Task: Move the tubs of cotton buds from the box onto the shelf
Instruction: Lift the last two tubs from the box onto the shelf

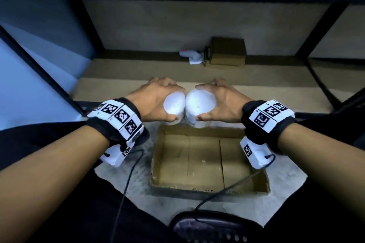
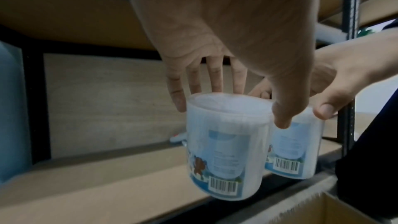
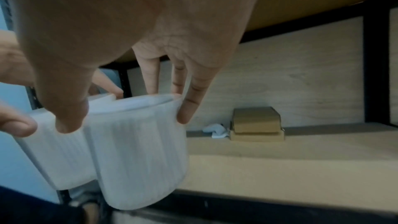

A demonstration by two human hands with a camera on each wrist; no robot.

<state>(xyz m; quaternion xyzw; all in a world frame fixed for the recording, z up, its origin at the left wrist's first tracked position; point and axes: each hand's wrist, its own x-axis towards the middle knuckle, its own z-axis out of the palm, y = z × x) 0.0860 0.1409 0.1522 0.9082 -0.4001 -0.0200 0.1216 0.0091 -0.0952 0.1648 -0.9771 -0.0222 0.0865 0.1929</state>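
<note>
Two white tubs of cotton buds hang side by side, touching, above the far edge of the cardboard box (image 1: 207,187). My left hand (image 1: 158,100) grips the left tub (image 1: 174,104) from above by its lid; the same tub (image 2: 226,142) shows a blue label and a barcode. My right hand (image 1: 219,100) grips the right tub (image 1: 200,102) the same way, fingers round its rim (image 3: 137,142). The box's brown floor is bare inside. The wooden shelf (image 1: 122,85) lies just beyond the tubs, at about their height.
At the back of the shelf stand two stacked small brown boxes (image 1: 227,51) with a crumpled white scrap (image 1: 191,56) beside them. Black metal uprights (image 1: 87,23) frame the shelf, with another board above. Cables trail over my dark trousers (image 1: 79,203) by the box.
</note>
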